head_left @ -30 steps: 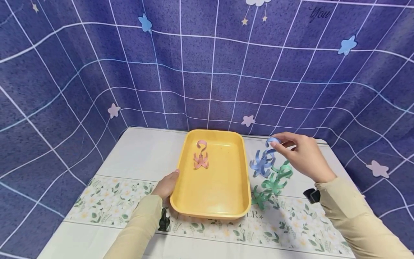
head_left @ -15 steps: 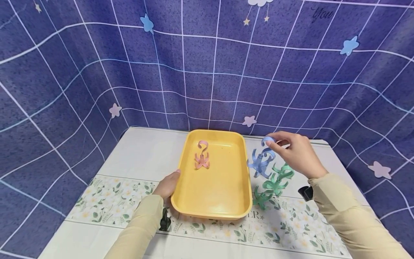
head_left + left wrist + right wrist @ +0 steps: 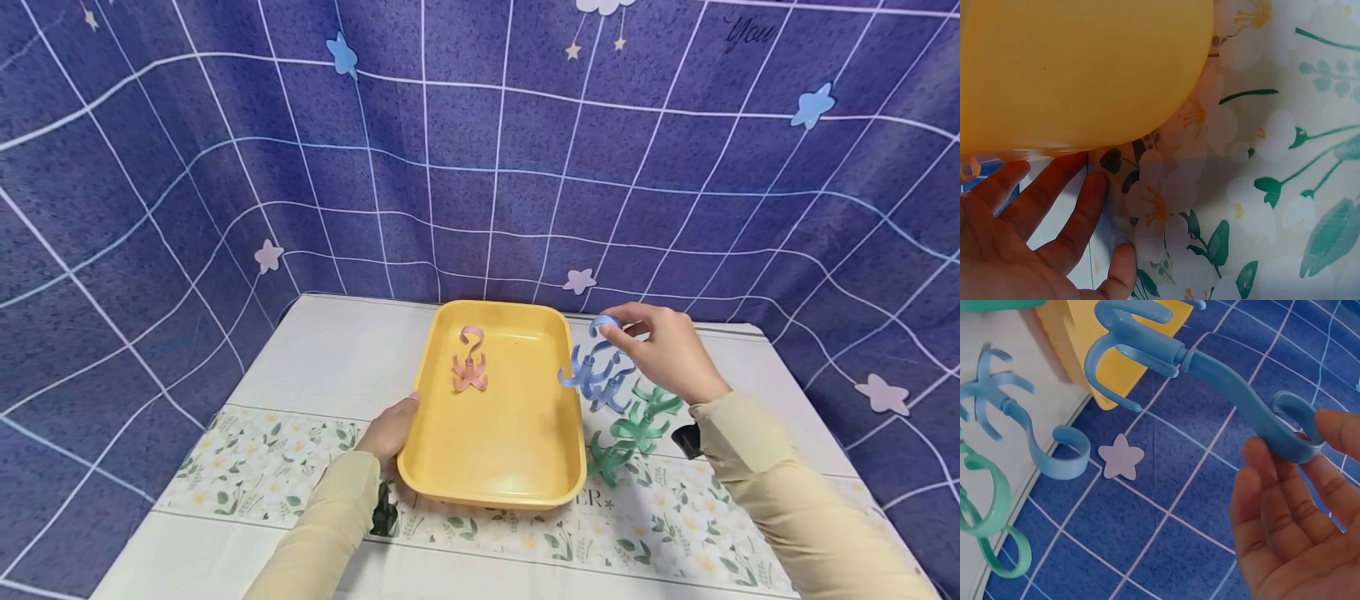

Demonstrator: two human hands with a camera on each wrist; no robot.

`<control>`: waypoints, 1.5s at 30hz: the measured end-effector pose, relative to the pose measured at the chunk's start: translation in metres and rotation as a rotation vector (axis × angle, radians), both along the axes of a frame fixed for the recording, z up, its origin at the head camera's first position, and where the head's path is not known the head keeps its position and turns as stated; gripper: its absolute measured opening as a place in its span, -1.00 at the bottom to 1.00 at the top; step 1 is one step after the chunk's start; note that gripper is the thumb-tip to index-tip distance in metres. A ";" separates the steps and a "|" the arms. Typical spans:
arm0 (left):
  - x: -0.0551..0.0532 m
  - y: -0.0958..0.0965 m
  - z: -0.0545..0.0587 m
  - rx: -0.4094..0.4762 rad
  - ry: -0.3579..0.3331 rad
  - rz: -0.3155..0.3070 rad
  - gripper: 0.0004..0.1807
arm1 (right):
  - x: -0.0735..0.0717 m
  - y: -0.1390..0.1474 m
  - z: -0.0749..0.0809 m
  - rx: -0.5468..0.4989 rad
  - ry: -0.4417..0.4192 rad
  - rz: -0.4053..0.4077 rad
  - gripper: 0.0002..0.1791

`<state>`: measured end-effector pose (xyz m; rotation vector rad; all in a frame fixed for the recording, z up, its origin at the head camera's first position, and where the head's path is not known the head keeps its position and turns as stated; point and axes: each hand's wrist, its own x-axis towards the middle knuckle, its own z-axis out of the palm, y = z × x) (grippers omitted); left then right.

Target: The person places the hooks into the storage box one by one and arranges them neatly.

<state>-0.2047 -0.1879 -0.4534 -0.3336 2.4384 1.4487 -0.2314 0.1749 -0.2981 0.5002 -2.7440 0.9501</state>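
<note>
In the head view my right hand point(image 3: 663, 350) pinches the curved end of a blue multi-prong hook point(image 3: 589, 372). Its prongs hang down and overlap the right rim of the yellow tray point(image 3: 495, 442). The right wrist view shows thumb and fingertips around the curl of that blue hook point(image 3: 1229, 381). A second blue hook point(image 3: 611, 395) lies on the table just behind it. Inside the tray, toward the upper left, rests a pink hook point(image 3: 469, 373). My left hand point(image 3: 390, 425) rests against the tray's left side, its fingers point(image 3: 1075, 219) loosely extended under the edge in the left wrist view.
Right of the tray lie several green hooks point(image 3: 637, 428), close to the second blue one. A flowered runner point(image 3: 270, 467) crosses the white table point(image 3: 337, 350). Behind the table hangs a blue gridded curtain point(image 3: 465, 208) with star shapes.
My right hand has moved left with the blue hook, from above the second blue hook to the tray's right rim. My left hand has stayed on the tray's side.
</note>
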 end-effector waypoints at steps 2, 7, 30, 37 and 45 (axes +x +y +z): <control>0.001 0.000 0.000 0.014 -0.008 0.006 -0.27 | -0.002 -0.002 -0.002 -0.001 -0.009 0.000 -0.64; 0.000 -0.001 -0.001 -0.011 -0.001 -0.005 -0.25 | -0.008 -0.007 -0.008 -0.001 -0.027 -0.002 -0.67; -0.001 0.002 -0.001 -0.037 -0.010 0.014 -0.28 | -0.025 -0.031 -0.029 -0.043 -0.035 -0.014 -0.70; 0.001 0.002 0.001 0.002 -0.018 0.024 -0.29 | -0.031 -0.036 -0.034 -0.046 -0.052 -0.014 -0.70; 0.000 0.002 0.000 0.005 -0.014 0.027 -0.29 | -0.038 -0.042 -0.044 -0.055 -0.037 -0.001 -0.72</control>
